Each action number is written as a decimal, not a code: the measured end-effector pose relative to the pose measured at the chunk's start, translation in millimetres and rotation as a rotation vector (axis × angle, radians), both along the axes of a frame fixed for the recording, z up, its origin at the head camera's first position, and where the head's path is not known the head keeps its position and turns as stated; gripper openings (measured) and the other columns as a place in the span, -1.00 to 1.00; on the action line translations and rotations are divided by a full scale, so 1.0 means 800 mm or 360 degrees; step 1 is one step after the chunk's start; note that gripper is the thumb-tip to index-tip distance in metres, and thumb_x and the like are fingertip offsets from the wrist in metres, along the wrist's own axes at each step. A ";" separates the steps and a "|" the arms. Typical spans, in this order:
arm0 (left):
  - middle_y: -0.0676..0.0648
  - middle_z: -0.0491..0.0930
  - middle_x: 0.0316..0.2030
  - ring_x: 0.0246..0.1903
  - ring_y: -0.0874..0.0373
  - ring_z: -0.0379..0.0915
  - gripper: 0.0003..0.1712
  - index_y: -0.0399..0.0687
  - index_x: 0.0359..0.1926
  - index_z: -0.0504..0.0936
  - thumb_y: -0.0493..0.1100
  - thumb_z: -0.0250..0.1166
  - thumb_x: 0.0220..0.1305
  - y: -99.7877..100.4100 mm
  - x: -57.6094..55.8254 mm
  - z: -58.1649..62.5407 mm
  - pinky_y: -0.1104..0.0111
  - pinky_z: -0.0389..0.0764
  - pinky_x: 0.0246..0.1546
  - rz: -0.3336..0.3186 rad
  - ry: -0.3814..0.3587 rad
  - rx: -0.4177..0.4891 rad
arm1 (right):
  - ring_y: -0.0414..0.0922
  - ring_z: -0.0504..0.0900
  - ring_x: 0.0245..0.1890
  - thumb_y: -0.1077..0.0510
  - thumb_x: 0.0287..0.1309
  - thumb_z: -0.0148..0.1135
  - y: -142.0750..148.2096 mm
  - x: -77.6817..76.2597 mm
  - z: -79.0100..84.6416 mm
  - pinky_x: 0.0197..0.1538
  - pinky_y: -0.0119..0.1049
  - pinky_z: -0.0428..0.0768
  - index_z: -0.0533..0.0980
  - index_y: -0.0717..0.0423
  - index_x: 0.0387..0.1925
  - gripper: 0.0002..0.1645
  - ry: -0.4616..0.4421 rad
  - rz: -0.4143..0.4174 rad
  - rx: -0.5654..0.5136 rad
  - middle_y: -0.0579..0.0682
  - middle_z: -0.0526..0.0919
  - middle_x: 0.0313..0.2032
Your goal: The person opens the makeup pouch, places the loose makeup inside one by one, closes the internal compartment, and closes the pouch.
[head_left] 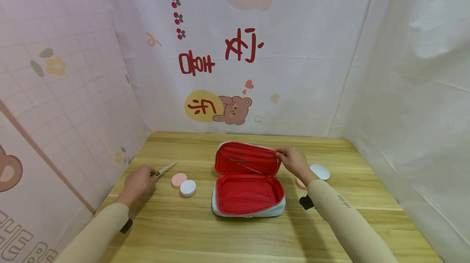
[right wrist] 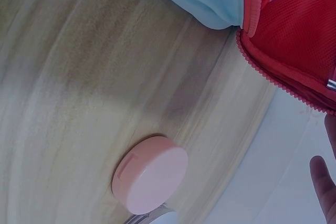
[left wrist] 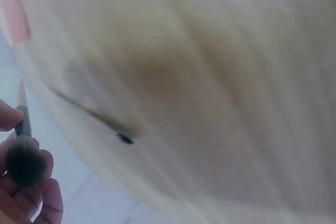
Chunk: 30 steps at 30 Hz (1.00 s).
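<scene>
My left hand (head_left: 138,183) grips a makeup brush (head_left: 167,169) at the left of the table; its pale tapered handle points away from me. In the left wrist view the dark bristle head (left wrist: 26,163) faces the camera. A light blue cosmetic bag (head_left: 249,214) with a red lining lies unzipped at the middle, its lid (head_left: 235,149) raised. My right hand (head_left: 293,161) pinches the lid's upper right corner. Slim sticks (head_left: 250,168) show against the lid's inner side, and the lower compartment is bare red.
Left of the bag sit a pink round case (head_left: 179,180) and a white round case (head_left: 188,188). Another pink case (right wrist: 152,177) and a white disc (head_left: 320,171) lie by my right forearm. The left wrist view shows another thin brush (left wrist: 105,121) on the table. Cloth walls surround the table.
</scene>
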<state>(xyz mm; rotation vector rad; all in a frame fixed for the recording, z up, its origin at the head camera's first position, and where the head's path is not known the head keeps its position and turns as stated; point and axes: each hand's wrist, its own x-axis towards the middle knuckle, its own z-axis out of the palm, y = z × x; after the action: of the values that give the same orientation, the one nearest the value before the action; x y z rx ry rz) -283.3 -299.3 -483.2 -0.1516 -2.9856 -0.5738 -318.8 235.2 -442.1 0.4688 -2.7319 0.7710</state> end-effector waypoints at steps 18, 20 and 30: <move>-0.16 0.58 -0.29 -0.36 -0.01 0.49 -0.81 -0.24 -0.18 0.70 -0.28 0.27 0.20 0.028 -0.015 0.050 0.04 0.50 -0.31 -0.0173 0.0343 0.0047 | -0.09 0.61 -0.39 0.22 0.30 0.23 0.000 0.000 -0.001 -0.28 -0.11 0.55 0.69 0.19 -0.14 -0.81 0.0062 0.0040 -0.0016 0.04 0.74 -0.41; -0.16 0.58 -0.29 -0.35 -0.01 0.50 -0.81 -0.26 -0.18 0.70 -0.28 0.29 0.20 0.032 -0.017 0.054 0.04 0.51 -0.30 -0.0218 0.0373 0.0054 | -0.09 0.60 -0.40 0.23 0.30 0.23 0.000 0.000 0.000 -0.30 -0.12 0.54 0.69 0.20 -0.14 -0.81 0.0065 0.0046 -0.0017 0.05 0.74 -0.42; -0.12 0.60 -0.26 -0.31 0.00 0.52 -0.81 -0.21 -0.17 0.72 -0.27 0.29 0.19 0.054 -0.023 0.072 0.06 0.52 -0.29 -0.0304 0.0414 0.0054 | -0.10 0.57 -0.40 0.22 0.32 0.22 0.000 -0.002 0.002 -0.29 -0.16 0.50 0.69 0.18 -0.12 -0.81 0.0001 0.0018 -0.0008 0.02 0.73 -0.42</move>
<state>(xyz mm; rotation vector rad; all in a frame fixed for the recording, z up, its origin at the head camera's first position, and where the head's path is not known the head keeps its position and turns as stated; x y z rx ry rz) -301.7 -256.0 -425.9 -0.4746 -2.7243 -0.5736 -320.6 234.9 -440.6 0.4840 -2.7284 0.7807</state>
